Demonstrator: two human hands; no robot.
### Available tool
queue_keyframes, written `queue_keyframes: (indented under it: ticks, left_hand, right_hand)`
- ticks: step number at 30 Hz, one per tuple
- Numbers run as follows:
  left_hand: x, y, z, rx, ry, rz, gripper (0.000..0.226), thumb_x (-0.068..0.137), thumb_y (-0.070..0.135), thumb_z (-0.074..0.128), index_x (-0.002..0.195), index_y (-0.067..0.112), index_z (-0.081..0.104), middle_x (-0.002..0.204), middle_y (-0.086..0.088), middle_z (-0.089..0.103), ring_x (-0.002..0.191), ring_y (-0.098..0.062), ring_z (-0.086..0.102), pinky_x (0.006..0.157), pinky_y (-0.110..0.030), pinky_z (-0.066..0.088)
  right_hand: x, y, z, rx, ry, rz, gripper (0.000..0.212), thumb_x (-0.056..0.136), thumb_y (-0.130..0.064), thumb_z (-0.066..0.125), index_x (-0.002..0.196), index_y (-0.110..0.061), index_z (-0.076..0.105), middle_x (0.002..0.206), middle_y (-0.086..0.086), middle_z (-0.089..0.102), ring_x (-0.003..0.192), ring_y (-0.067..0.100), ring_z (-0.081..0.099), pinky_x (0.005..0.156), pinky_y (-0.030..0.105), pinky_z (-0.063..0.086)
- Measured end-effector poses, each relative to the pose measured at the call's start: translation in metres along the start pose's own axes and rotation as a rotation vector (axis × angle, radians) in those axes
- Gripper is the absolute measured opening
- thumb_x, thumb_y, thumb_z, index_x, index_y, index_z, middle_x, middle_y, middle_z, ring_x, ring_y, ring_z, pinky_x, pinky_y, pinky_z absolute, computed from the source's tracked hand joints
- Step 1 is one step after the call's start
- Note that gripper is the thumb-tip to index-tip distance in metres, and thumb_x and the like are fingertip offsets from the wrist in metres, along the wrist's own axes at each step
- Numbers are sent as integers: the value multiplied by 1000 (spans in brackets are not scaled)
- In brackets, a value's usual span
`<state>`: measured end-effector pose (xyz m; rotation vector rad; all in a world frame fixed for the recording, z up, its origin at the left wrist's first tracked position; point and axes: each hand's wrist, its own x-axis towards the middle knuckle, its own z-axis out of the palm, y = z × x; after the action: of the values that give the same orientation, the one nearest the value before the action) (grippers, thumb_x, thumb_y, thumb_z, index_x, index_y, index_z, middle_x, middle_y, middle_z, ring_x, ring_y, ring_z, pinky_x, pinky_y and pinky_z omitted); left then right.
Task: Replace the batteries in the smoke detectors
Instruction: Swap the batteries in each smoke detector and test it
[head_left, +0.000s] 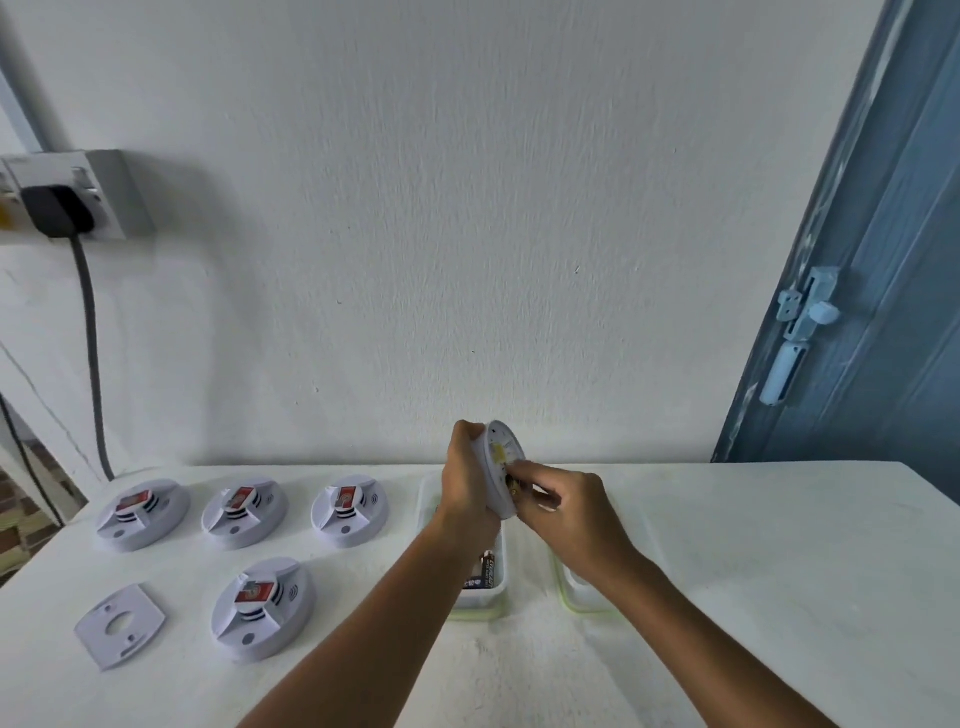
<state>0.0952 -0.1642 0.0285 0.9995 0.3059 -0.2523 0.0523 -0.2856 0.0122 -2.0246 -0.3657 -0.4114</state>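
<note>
White table (727, 545) — pale wall (467, 208)

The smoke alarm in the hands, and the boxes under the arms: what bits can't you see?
Head view only:
- Held smoke detector: front face turned away; left hand covers one edge.
- What the right hand fingers pinch at its back: too small and blurred.
- Left container: the forearm hides most contents; one black battery shows.
- Right container: the right arm covers its inside.
</note>
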Motion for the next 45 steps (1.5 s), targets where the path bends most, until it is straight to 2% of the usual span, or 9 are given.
queue_keyframes:
  ticks: [4,9,15,24,30,32,37,40,45]
  left_hand:
    - [0,4,-2,-41,-88,-29,28,81,39,39,67,15,40,65,-3,32,60,-17,37,59,-28,32]
    - [-1,2,-4,-10,-63,20,35,74,43,49,93,14,50,90,-9,43,86,-25,45,77,-39,42]
    - [-3,4,-12,9,-70,16,34,91,39,43,103,10,58,99,-13,53,96,-29,52,86,-41,44]
    - [-7,7,-31,-38,-29,21,31,92,37,43,91,11,60,89,-13,55,85,-28,53,85,-42,44]
    - [-14,23,-55,-106,14,52,29,89,37,44,89,12,59,89,-12,53,85,-26,53,81,-39,44]
    - [-15,30,-61,-105,33,68,29,88,37,44,89,12,58,89,-11,52,86,-26,52,83,-39,43]
    - [-18,43,-77,-109,62,104,28,89,37,44,90,13,58,94,-11,52,91,-26,52,89,-40,42]
    - [-19,46,-86,-117,81,105,30,87,38,45,99,14,57,103,-11,52,99,-27,51,97,-43,41]
    - [-21,46,-96,-120,98,113,32,86,39,46,103,14,58,105,-12,53,101,-29,51,98,-45,41]
  right_hand:
    - [-2,11,-9,-45,-66,-184,26,88,-15,64,112,-10,72,117,-14,63,108,-5,59,90,12,48]
    - [17,23,-26,81,168,149,12,93,-14,60,83,-12,64,71,-4,67,64,14,61,61,29,50]
    - [33,59,-38,-701,-129,491,6,94,-13,48,90,-11,52,89,8,58,77,28,56,63,29,39]
    - [43,54,-24,-806,-375,612,24,87,3,48,72,-12,37,103,14,60,97,30,65,50,26,34]
    - [42,17,-7,-593,-191,253,19,87,-7,51,98,-11,65,95,8,67,84,26,64,67,27,45]
    - [37,-2,11,-478,-367,111,19,88,-9,53,96,-15,69,93,5,70,80,21,64,68,26,46]
    - [28,-29,58,-916,-826,-11,16,82,-4,57,69,-9,49,73,7,53,85,29,54,65,28,42]
    - [24,-33,68,-1026,-869,-41,37,83,0,56,61,-15,31,80,9,55,96,29,54,70,28,35]
    - [26,-35,69,-1012,-847,-65,30,80,-6,59,64,-14,35,70,2,45,66,21,45,61,27,31]
